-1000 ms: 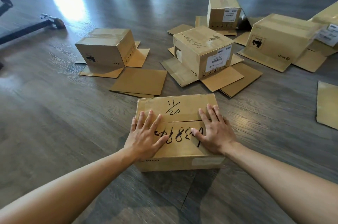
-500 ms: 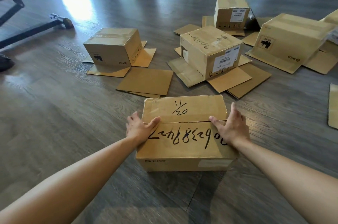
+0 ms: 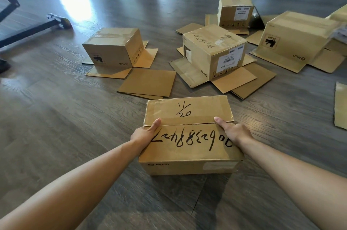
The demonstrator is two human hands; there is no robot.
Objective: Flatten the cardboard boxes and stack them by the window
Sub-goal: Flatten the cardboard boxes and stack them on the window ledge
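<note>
Your left hand [image 3: 144,133] and right hand [image 3: 233,131] grip the nearest box [image 3: 189,136]; behind it four boxes stand, a fifth is cut off.

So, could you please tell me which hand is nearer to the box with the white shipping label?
Right. The right hand is nearer the labelled box; the left hand lies farther left.

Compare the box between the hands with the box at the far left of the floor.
The near box lies low, with closed top flaps; the left box stands taller, its flaps splayed flat on the floor around it. The near box bears big handwritten numbers on top; the left box has a plain taped top. The left hand and right hand grip the near box's sides; nothing touches the left box. Both are brown cardboard and not yet flattened.
</note>
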